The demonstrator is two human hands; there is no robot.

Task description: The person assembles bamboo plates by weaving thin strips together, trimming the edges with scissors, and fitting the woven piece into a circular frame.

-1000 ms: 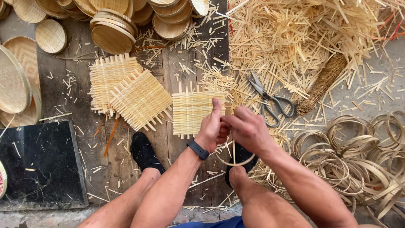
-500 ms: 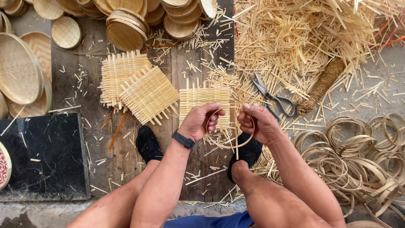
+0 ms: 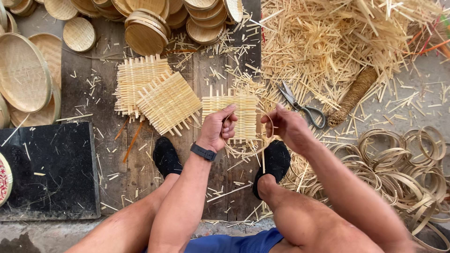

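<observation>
My left hand and my right hand both grip a thin bamboo strip bent into a hoop, held above a square woven bamboo mat lying on the wooden boards. The left hand wears a black wrist band. Both hands hover just in front of my black shoes. The near part of the hoop is hidden behind my hands.
Two more woven mats lie to the left. Round woven trays and small basket lids are stacked at the back left. Scissors, a twine roll, a heap of bamboo splints and several bamboo rings lie right. A black mat lies near left.
My hands have drawn apart, spreading the bamboo strip into a wider hoop above the mat. The camera view has shifted slightly.
</observation>
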